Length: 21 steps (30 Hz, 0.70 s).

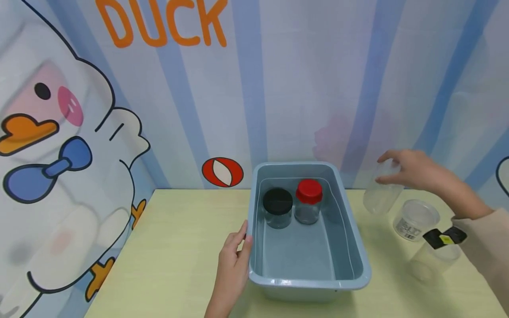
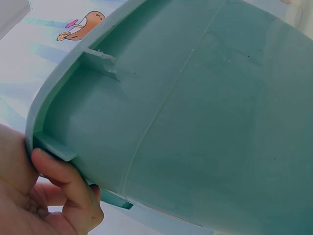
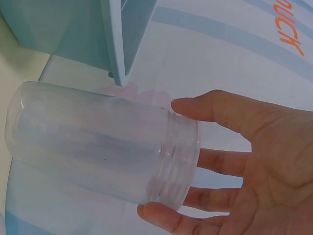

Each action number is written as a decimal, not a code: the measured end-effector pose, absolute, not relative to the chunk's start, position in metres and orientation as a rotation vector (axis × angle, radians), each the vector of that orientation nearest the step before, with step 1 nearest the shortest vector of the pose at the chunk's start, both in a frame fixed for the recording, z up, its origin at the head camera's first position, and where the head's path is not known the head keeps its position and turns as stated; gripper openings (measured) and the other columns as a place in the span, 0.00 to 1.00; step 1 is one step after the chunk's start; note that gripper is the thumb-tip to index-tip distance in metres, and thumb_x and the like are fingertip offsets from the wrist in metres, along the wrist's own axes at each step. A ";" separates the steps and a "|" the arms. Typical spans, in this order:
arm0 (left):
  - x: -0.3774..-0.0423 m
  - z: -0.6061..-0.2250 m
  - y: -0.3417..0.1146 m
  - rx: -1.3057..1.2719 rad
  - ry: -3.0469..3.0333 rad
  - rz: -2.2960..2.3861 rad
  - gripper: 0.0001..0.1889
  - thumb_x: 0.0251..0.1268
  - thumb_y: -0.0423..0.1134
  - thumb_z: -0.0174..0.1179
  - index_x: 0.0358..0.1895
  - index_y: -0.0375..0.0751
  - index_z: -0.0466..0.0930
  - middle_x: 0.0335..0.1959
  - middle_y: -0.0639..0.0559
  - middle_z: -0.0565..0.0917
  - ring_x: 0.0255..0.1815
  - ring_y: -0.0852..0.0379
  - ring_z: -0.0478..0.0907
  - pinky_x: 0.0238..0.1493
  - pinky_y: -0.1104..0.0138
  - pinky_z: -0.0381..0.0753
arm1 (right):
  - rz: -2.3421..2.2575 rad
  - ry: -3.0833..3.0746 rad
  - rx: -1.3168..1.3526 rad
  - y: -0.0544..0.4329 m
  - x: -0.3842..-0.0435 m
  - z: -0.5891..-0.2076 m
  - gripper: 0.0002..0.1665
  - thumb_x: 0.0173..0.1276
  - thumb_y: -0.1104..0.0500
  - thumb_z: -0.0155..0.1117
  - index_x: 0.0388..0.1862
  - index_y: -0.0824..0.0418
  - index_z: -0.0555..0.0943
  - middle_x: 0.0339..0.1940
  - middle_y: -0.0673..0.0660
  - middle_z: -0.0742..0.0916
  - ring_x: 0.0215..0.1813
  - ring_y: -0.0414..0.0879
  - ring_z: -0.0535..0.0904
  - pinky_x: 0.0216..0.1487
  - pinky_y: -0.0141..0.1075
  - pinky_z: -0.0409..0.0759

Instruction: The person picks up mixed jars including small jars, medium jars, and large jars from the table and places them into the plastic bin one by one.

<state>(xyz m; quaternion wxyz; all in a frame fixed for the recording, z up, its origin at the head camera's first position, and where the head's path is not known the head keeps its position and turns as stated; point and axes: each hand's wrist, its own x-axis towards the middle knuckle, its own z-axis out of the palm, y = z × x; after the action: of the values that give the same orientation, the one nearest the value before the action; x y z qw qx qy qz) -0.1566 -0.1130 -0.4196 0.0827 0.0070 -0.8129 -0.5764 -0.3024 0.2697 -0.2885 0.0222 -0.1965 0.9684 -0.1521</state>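
A blue-grey plastic basin [image 1: 310, 282] stands on the table. Inside it are a clear jar with a black lid [image 1: 278, 207] and another with a red lid [image 1: 309, 201]. At the basin's left side, my left hand [image 1: 232, 269] grips the rim; in the left wrist view its fingers [image 2: 73, 196] curl under the edge. To the right of the basin, my right hand [image 1: 415, 170] holds a tall clear plastic jar [image 3: 93, 142] by its threaded neck, thumb on one side and fingers on the other. This jar has no lid and tilts slightly.
Right of the basin, below my right forearm, stand a short clear tub [image 1: 415, 219] with a printed label and another clear jar [image 1: 433, 263]. A cloth backdrop [image 1: 290, 88] with duck drawings hangs behind the pale yellow table [image 1: 179, 247].
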 end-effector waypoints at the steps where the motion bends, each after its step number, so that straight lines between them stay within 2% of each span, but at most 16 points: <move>1: -0.157 -0.419 -0.113 0.018 -2.427 -1.720 0.26 0.80 0.43 0.50 0.75 0.38 0.64 0.51 0.46 0.76 0.54 0.52 0.74 0.53 0.65 0.81 | -0.472 2.999 -0.605 0.270 -0.302 -0.287 0.33 0.66 0.52 0.71 0.60 0.75 0.74 0.50 0.78 0.80 0.48 0.68 0.79 0.36 0.53 0.81; 7: -0.157 -0.419 -0.113 0.006 -2.419 -1.712 0.25 0.80 0.42 0.50 0.74 0.38 0.64 0.51 0.46 0.76 0.52 0.53 0.74 0.52 0.66 0.81 | -0.454 2.999 -0.591 0.270 -0.300 -0.279 0.34 0.67 0.52 0.70 0.61 0.75 0.74 0.51 0.78 0.79 0.49 0.69 0.78 0.38 0.56 0.81; 14: -0.157 -0.419 -0.113 0.028 -2.442 -1.715 0.26 0.80 0.44 0.50 0.75 0.39 0.64 0.53 0.46 0.76 0.57 0.51 0.73 0.55 0.62 0.81 | -0.429 3.005 -0.597 0.267 -0.297 -0.271 0.35 0.67 0.51 0.70 0.62 0.75 0.73 0.51 0.78 0.80 0.47 0.68 0.79 0.38 0.56 0.80; 21: -0.156 -0.418 -0.113 0.032 -2.437 -1.711 0.26 0.80 0.44 0.51 0.75 0.39 0.64 0.52 0.46 0.76 0.58 0.50 0.73 0.55 0.61 0.81 | -0.426 3.006 -0.594 0.264 -0.297 -0.263 0.35 0.68 0.50 0.69 0.63 0.73 0.73 0.53 0.78 0.79 0.51 0.70 0.77 0.40 0.57 0.80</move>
<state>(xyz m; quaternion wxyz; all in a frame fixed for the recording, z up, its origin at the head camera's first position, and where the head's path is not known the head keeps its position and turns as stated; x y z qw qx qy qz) -0.1563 -0.1134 -0.4182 0.0817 0.0107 -0.8156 -0.5727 -0.2966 0.2640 -0.2633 0.0238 -0.1920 0.9714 -0.1377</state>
